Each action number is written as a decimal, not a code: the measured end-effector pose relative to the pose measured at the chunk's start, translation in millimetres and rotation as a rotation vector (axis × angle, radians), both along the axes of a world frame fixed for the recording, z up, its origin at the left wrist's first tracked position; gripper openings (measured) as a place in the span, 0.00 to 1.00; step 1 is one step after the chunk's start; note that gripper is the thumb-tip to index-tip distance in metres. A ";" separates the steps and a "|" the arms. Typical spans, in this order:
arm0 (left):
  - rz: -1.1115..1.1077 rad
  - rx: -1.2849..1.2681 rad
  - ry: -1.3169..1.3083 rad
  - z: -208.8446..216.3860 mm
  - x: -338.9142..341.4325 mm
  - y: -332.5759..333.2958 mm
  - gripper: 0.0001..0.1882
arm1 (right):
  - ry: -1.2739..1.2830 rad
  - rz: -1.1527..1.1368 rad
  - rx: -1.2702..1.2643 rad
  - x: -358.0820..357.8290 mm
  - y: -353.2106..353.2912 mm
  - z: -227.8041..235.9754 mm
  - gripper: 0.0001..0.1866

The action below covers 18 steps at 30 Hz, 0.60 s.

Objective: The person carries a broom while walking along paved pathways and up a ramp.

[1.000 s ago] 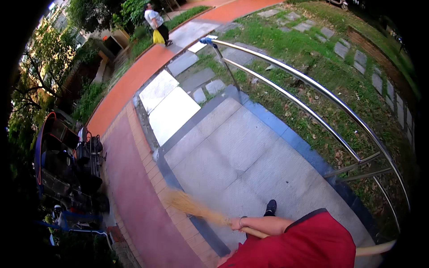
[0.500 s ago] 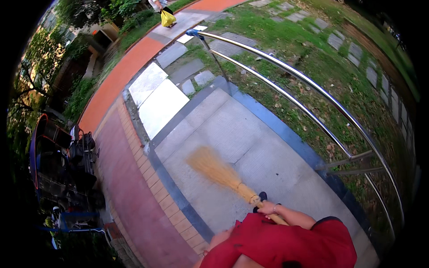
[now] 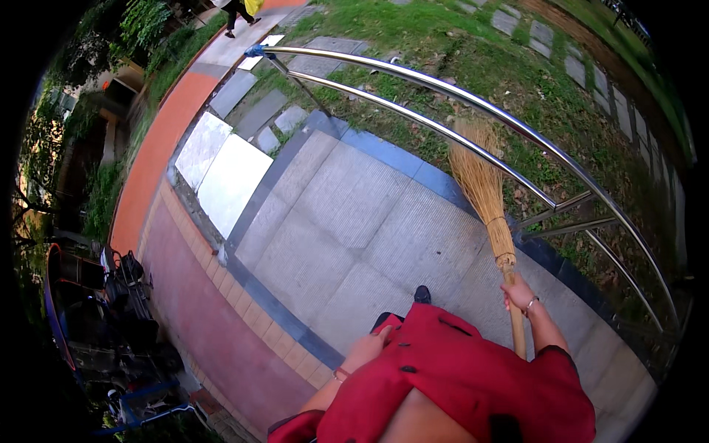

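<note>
A straw broom (image 3: 480, 170) slants up from my right hand (image 3: 520, 293), whose fingers are wrapped round its light wooden handle below the binding. The bristles lie across the blue stone edge at the right side of the paved ramp (image 3: 354, 236). Their tips reach over the grass, with the lower rail of the metal handrail (image 3: 436, 85) crossing in front of them. Close against my red top (image 3: 443, 369) is my left hand (image 3: 367, 348), away from the broom; its fingers are mostly hidden. One dark shoe (image 3: 422, 294) shows ahead of the top.
The two-bar handrail runs along the ramp's right side, with grass (image 3: 546, 125) beyond. To the left are a reddish paved strip (image 3: 199, 310), an orange path (image 3: 151, 177) and a parked three-wheeler (image 3: 103, 310). White slabs (image 3: 233, 184) lie past the ramp's far edge. A person (image 3: 238, 13) walks far off.
My right hand has swung the broom from mid-ramp to the right, up to the handrail. My left hand shows more clearly beside my top. The view has shifted, and the distant walker sits higher.
</note>
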State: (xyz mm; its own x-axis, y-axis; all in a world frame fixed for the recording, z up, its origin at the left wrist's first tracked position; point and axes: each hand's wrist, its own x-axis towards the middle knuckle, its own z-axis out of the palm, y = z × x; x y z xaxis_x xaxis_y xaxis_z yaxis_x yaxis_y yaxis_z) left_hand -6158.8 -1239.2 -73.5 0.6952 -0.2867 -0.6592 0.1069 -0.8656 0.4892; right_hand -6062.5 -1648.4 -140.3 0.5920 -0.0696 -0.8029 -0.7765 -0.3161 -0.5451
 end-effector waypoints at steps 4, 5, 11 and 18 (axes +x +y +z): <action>-0.052 0.058 0.031 1.2 7.0 10.2 0.24 | -0.050 -0.098 0.203 -21.9 34.1 -9.0 0.15; -0.084 0.076 0.022 -3.1 9.0 16.4 0.25 | -0.039 -0.110 0.257 -21.6 49.5 -10.7 0.16; -0.030 0.019 -0.030 -8.9 28.3 56.5 0.26 | -0.006 0.075 0.440 17.6 144.1 -10.7 0.16; 0.004 0.006 -0.111 5.9 69.4 129.0 0.26 | 0.045 0.370 0.492 90.7 291.7 -32.6 0.08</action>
State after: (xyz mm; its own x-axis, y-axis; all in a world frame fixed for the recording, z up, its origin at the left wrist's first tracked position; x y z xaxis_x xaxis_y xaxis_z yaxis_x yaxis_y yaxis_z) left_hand -6089.3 -1110.2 -67.6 0.7651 -0.2796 -0.5800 0.0562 -0.8684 0.4927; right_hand -5971.9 -1356.8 -172.9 0.4707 0.5192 -0.7133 -0.6889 -0.2888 -0.6648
